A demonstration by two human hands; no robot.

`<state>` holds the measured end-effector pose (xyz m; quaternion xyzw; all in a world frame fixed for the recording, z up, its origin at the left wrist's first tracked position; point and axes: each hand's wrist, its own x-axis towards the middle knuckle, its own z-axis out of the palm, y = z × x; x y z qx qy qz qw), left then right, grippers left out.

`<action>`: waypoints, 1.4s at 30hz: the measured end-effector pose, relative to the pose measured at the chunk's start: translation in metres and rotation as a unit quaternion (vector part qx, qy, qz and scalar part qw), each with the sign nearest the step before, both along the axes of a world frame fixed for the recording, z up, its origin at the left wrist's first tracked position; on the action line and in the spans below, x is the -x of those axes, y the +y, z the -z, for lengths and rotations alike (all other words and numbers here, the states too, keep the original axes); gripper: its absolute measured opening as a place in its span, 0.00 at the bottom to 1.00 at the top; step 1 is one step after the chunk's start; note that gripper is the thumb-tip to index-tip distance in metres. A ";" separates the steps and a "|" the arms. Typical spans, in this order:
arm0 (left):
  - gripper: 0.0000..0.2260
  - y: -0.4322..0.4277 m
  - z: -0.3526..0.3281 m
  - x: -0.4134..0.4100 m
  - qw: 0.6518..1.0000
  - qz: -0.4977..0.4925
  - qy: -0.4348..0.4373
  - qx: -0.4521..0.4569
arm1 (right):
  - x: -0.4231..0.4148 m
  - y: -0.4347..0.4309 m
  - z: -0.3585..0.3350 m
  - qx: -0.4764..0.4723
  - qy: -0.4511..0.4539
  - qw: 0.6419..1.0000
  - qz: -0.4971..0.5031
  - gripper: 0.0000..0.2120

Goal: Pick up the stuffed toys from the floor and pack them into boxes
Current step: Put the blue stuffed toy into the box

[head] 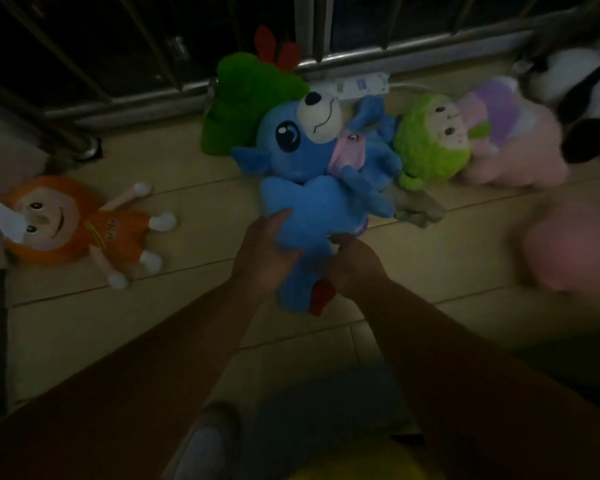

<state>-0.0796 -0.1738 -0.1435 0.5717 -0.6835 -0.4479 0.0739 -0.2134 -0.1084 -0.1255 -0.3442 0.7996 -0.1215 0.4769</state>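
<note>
Both hands, left hand (262,252) and right hand (352,268), clasp fingers around a big-eyed, cream-snouted blue plush toy (312,188).

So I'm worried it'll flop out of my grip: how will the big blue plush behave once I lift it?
The blue plush is probably soft and floppy: the left hand and right hand dent its lower body. Gripped low, its large head will likely sag or tip. It looks fairly light for its bulk, and the fuzzy fabric should not slip.
</note>
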 end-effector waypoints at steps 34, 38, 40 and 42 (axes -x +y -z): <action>0.32 0.099 -0.299 0.038 0.980 -0.081 0.178 -0.031 | 0.038 0.090 -0.285 0.172 -0.163 0.970 0.049 0.27; 0.32 0.137 -0.349 0.052 0.985 -0.058 0.164 0.002 | 0.054 0.134 -0.337 0.201 -0.121 0.972 -0.013 0.27; 0.32 0.162 -0.367 0.051 0.987 -0.045 0.156 0.007 | 0.056 0.163 -0.350 0.204 -0.116 0.972 -0.024 0.29; 0.32 0.190 -0.378 0.047 0.987 -0.043 0.154 0.001 | 0.056 0.193 -0.359 0.206 -0.109 0.972 -0.039 0.30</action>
